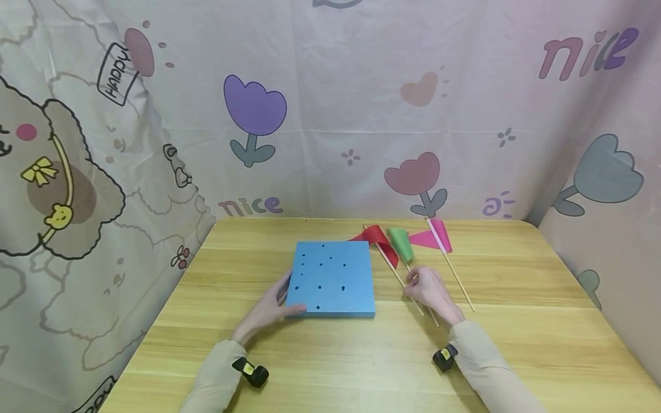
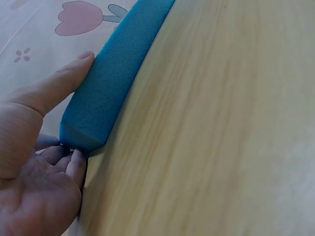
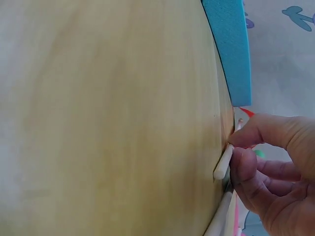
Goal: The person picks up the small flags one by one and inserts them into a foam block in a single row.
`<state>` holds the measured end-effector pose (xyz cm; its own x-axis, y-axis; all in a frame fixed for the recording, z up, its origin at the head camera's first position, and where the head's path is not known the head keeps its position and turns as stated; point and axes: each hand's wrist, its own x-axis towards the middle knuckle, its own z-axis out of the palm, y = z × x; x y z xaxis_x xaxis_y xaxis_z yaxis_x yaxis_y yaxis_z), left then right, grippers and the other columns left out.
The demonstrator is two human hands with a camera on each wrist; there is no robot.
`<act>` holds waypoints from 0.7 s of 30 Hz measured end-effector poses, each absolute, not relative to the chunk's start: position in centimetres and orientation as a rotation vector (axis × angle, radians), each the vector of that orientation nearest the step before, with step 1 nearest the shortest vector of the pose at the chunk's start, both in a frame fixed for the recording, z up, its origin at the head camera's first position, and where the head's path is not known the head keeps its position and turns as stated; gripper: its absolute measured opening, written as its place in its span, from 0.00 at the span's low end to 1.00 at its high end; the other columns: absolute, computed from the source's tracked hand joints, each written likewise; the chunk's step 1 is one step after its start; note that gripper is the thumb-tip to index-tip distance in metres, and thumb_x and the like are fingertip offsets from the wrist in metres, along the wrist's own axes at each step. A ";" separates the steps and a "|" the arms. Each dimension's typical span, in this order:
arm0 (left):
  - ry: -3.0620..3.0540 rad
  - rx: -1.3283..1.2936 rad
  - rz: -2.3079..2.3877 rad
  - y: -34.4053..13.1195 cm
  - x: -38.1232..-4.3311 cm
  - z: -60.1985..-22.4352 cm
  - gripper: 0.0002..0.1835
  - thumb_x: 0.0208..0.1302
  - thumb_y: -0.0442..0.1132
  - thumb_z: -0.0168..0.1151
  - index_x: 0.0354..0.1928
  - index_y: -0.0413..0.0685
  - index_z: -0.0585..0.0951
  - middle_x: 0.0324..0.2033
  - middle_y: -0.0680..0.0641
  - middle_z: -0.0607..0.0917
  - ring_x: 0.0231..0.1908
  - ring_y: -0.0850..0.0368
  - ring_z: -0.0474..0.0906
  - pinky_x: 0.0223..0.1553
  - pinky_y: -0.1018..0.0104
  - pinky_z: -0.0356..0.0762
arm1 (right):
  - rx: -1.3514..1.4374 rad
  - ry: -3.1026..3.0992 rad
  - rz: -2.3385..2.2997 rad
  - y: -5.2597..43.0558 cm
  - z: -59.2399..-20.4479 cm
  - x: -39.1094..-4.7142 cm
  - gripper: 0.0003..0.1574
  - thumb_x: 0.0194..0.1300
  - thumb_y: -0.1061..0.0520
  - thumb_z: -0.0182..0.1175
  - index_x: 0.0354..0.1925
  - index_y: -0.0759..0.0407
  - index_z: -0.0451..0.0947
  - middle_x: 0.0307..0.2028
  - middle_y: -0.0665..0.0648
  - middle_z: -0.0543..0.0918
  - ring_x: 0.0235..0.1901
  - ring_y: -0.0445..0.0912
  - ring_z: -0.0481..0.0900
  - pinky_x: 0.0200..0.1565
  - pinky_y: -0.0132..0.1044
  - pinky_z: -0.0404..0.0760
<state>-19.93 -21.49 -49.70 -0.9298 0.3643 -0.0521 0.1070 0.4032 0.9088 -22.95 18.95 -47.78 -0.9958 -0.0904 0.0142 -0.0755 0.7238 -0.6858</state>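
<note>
A square blue foam board [image 1: 330, 275] lies flat on the table, its top dotted with several small dark holes. At its near left corner my left hand [image 1: 272, 303] grips it, the thumb along the front edge and the fingers at the left side. To the board's right lie a red flag [image 1: 379, 238], a green flag [image 1: 400, 244] and a pink flag [image 1: 439, 236], each on a thin wooden stick. My right hand [image 1: 431, 289] pinches the red flag's stick [image 3: 224, 162] between thumb and forefinger. Beside those fingers runs the green flag's stick [image 3: 218, 216].
The wooden table [image 1: 330, 367] ends at the back against a printed cloth [image 1: 330, 115], which also hangs at both sides. The pink flag's stick [image 1: 461, 284] slants toward me, right of my right hand. The red flag's tip reaches the board's far right corner.
</note>
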 end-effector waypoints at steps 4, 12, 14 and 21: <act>2.411 0.426 1.545 -21.4 -19.9 -49.6 0.59 0.60 0.44 0.73 0.81 0.46 0.41 0.81 0.37 0.40 0.78 0.32 0.44 0.77 0.44 0.52 | -0.089 2.876 -1.169 19.0 -47.8 -23.0 0.14 0.48 0.66 0.70 0.36 0.67 0.83 0.28 0.59 0.85 0.26 0.44 0.79 0.26 0.30 0.79; 2.417 0.436 1.555 -21.4 -19.8 -49.6 0.59 0.60 0.44 0.73 0.81 0.46 0.41 0.80 0.36 0.41 0.78 0.33 0.45 0.77 0.44 0.52 | -0.119 2.797 -1.338 19.4 -47.8 -23.1 0.13 0.51 0.67 0.65 0.38 0.71 0.84 0.32 0.63 0.88 0.30 0.42 0.82 0.30 0.26 0.82; 2.413 0.440 1.561 -21.4 -19.8 -49.6 0.59 0.60 0.44 0.73 0.81 0.46 0.42 0.80 0.36 0.41 0.78 0.33 0.45 0.77 0.44 0.52 | -0.140 2.772 -1.376 19.5 -47.8 -23.1 0.14 0.51 0.68 0.64 0.39 0.72 0.85 0.32 0.64 0.88 0.30 0.41 0.82 0.31 0.25 0.82; 2.395 0.437 1.572 -21.5 -19.8 -49.7 0.58 0.61 0.44 0.73 0.81 0.46 0.41 0.80 0.37 0.40 0.78 0.32 0.45 0.77 0.43 0.51 | -0.264 2.749 -1.463 19.8 -47.6 -23.1 0.14 0.54 0.69 0.65 0.41 0.75 0.85 0.32 0.66 0.89 0.30 0.39 0.82 0.33 0.22 0.82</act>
<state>-19.79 -21.46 -49.69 -0.9257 0.3763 -0.0383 0.1146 0.3755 0.9197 -23.08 19.80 -47.61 -0.9856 -0.1564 0.0647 -0.1410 0.5475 -0.8249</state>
